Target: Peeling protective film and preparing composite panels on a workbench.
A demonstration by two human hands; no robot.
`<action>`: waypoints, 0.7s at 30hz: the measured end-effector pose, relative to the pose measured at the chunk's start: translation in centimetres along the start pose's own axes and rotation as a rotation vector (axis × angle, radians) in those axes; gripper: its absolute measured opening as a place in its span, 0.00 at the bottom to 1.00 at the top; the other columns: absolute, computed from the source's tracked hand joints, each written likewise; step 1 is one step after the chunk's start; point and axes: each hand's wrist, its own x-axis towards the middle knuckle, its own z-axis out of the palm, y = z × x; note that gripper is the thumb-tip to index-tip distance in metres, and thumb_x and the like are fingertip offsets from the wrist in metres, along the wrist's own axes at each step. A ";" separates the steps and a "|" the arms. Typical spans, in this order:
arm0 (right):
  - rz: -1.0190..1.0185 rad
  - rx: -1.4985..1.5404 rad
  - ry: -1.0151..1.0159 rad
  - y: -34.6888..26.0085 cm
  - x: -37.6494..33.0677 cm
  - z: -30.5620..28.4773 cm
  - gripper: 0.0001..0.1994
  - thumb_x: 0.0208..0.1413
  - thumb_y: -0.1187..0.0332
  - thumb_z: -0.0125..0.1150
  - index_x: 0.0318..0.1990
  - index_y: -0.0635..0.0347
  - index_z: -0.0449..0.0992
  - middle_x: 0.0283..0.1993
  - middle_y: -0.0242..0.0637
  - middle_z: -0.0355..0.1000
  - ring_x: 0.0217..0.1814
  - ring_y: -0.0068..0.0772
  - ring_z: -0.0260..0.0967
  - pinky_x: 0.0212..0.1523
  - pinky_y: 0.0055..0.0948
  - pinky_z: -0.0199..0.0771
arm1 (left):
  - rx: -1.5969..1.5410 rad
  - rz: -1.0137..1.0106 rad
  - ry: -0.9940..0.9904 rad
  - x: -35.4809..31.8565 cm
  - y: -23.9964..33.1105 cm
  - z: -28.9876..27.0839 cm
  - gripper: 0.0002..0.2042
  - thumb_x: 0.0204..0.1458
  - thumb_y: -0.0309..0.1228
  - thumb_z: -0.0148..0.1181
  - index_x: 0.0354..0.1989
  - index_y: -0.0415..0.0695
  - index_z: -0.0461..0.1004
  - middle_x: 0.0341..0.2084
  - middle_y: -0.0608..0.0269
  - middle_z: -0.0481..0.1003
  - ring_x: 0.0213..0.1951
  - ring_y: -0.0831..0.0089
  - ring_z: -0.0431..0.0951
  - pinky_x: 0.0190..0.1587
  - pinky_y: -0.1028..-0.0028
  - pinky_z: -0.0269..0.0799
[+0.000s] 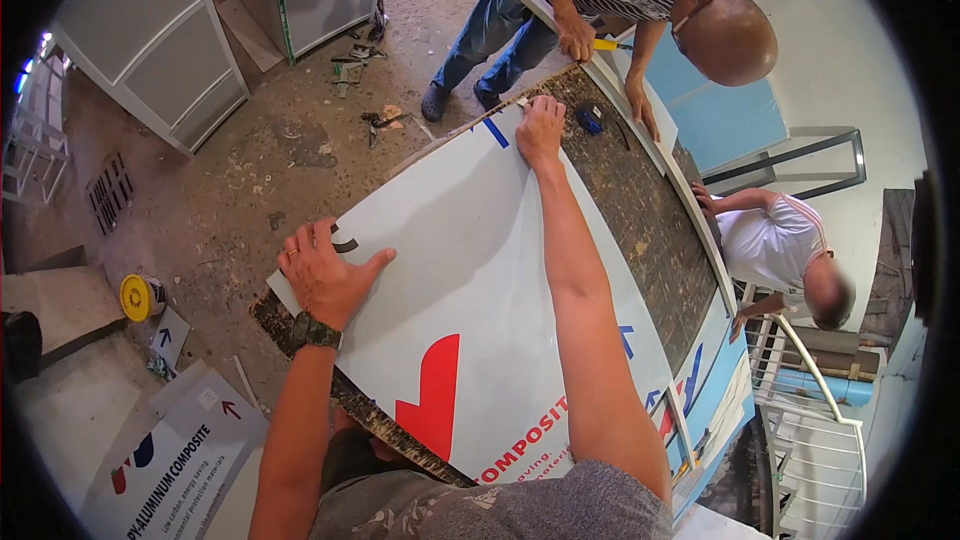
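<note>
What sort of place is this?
Probably a panel-fabrication workshop: a large printed white sheet lies on a scuffed workbench, with grey framed panels standing nearby.

On white panel (440,220), clear lane is found between left hand (325,275) and right forearm (585,300). Right of panel, dark counter (645,240) is partly blocked by blue tool (590,120); beyond that, reach is barred by pale rail (688,192), touched by co-worker's fingers (645,115).

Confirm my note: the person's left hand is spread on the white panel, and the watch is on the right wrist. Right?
Not quite: the head view shows the watch on the left wrist. The left hand is spread on the white panel.
</note>
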 end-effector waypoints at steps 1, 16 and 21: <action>-0.008 0.024 0.025 0.0 0.0 0.0 0.06 0.65 0.69 0.55 0.42 0.61 0.73 0.46 0.48 0.74 0.50 0.52 0.67 0.53 0.48 0.69 | 0.007 -0.005 -0.006 0.0 0.1 0.0 0.41 0.37 0.64 0.76 0.52 0.45 0.74 0.46 0.57 0.75 0.49 0.55 0.71 0.59 0.56 0.63; -0.052 0.044 0.027 -1.2 -0.3 -0.8 0.05 0.64 0.71 0.56 0.45 0.59 0.74 0.48 0.49 0.76 0.48 0.52 0.70 0.54 0.46 0.69 | 0.005 -0.003 -0.008 -0.2 0.1 -0.1 0.43 0.37 0.65 0.75 0.54 0.44 0.74 0.48 0.56 0.75 0.50 0.54 0.71 0.60 0.57 0.63; -0.058 0.067 0.073 -2.1 -1.0 -1.3 0.07 0.61 0.73 0.57 0.46 0.62 0.74 0.47 0.47 0.75 0.49 0.51 0.69 0.55 0.45 0.70 | 0.013 -0.018 -0.028 -0.3 0.0 -0.2 0.43 0.37 0.66 0.75 0.54 0.44 0.74 0.48 0.55 0.75 0.50 0.54 0.71 0.60 0.57 0.63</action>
